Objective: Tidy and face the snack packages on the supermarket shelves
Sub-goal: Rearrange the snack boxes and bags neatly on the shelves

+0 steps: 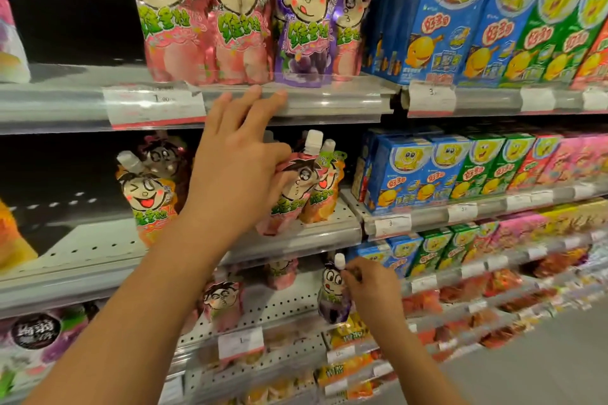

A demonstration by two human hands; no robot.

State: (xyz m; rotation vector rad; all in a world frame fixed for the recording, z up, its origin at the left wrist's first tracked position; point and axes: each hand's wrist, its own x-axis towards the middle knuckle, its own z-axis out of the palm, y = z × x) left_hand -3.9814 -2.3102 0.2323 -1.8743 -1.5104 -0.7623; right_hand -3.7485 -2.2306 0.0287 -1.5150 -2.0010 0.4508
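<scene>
While your left hand (235,154) grips a pink cartoon-faced spouted jelly pouch (289,187) with fingers spread, your right hand (371,286) pinches a purple spouted pouch's white cap (340,262).

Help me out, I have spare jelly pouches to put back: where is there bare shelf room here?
Top shelf: bare left of the peach pouches. Middle shelf: open perforated board left of the orange pouch. Lower shelf: a gap between the pink pouch and the purple pouch in the right hand. The biscuit boxes on the right are packed tight.
</scene>
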